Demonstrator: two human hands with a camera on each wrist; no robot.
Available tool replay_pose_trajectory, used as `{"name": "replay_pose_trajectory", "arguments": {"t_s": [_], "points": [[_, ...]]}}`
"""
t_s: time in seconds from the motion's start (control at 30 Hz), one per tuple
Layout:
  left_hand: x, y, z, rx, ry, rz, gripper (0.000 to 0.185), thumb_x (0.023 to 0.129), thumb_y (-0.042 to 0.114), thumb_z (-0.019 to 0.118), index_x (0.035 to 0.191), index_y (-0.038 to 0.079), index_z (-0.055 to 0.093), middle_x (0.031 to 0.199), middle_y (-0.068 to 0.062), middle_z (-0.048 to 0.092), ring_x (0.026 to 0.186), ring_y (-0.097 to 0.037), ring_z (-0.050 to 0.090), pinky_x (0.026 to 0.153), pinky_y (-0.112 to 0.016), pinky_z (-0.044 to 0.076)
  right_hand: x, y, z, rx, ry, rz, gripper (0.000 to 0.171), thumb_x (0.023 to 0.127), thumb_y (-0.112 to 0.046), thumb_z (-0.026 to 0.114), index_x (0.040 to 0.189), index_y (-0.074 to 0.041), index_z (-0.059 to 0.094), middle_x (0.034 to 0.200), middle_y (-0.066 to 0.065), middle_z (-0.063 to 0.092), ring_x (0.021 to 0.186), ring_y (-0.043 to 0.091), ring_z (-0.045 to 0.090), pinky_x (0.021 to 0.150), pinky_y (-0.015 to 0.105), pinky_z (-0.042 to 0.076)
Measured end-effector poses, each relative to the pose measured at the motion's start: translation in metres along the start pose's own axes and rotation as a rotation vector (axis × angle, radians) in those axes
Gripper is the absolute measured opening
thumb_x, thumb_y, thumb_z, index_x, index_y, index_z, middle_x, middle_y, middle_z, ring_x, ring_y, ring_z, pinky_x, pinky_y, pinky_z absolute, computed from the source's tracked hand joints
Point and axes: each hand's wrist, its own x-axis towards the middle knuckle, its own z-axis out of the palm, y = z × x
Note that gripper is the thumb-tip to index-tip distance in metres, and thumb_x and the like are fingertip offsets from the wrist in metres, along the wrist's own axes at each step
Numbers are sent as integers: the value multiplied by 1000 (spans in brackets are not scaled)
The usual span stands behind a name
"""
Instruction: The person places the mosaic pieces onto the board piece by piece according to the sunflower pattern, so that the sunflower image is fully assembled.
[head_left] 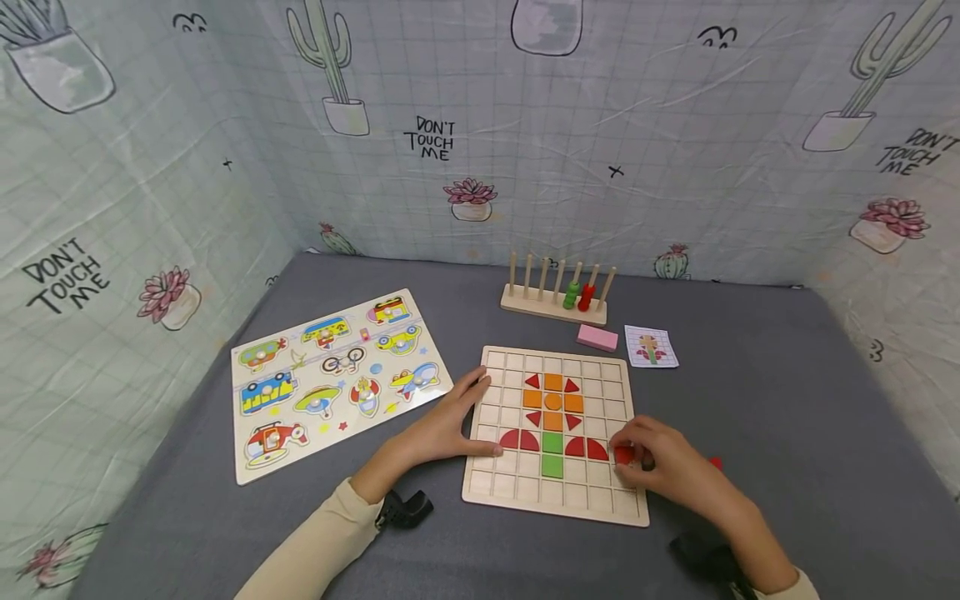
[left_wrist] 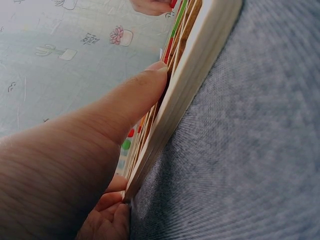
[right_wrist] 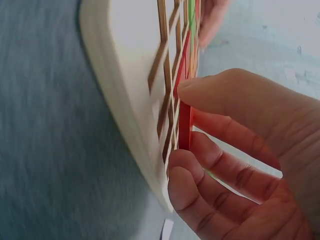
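A rectangular wooden vehicle peg puzzle with painted cars, a bus and a bicycle lies at the left of the grey fabric surface, angled and well apart from the hands.

The left hand rests on the left edge of the square wooden grid board. Its fingers are straight: the fingertips lie on the board's left columns and the thumb presses flat against the board's rim, as the left wrist view shows. It grips nothing.

The grid board lies flat near the middle of the surface. Its cells hold a pattern of flat tiles: orange squares with small red triangles at the corners, a column of green squares below them, and red quarter-circle pieces to either side of the green column.

Beyond the board, at the far side, stands a wooden rack of upright pegs carrying green and red beads. Just near of it lie a pink rectangular block and a small printed pattern card.

The right hand is at the near right part of the board. Its thumb and curled fingers pinch a small red flat tile and hold it on edge against the grid, in the row of the red quarter-circle pieces, just right of them. Another small red piece lies on the surface right of this hand.
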Motion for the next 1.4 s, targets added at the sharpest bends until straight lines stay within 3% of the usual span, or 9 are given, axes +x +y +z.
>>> {"name": "replay_pose_trajectory", "arguments": {"t_s": [0.4, 0.63, 1.03, 1.4], "points": [[1, -1, 1, 7, 5, 5, 104, 79, 37, 82, 155, 1, 21, 163, -11, 8, 148, -29, 16, 114, -49, 27, 9, -20, 16, 76, -99, 2, 20, 82, -11, 78, 100, -8, 71, 96, -2, 58, 75, 6, 48, 61, 19, 46], [2, 0, 1, 4, 4, 4, 104, 79, 37, 82, 155, 1, 21, 163, -12, 8, 148, -30, 16, 114, -49, 27, 14, -26, 22, 98, -132, -49, 15, 84, -10, 76, 97, -10, 70, 96, -3, 60, 75, 5, 49, 63, 19, 46], [2, 0, -1, 6, 3, 9, 104, 79, 37, 82, 155, 1, 20, 163, -12, 8, 148, -30, 16, 114, -49, 27, 20, -27, 24, 46, -114, -100, 14, 84, -2, 74, 92, -13, 74, 93, -5, 63, 85, 10, 59, 75, 25, 54], [0, 0, -1, 1, 3, 5, 105, 79, 38, 82, 155, 1, 20, 163, -12, 8, 147, -30, 16, 114, -50, 27, 20, -27, 27, 66, -104, -99, 12, 84, -2, 73, 93, -11, 73, 94, -5, 63, 82, 8, 57, 71, 23, 53]]}}
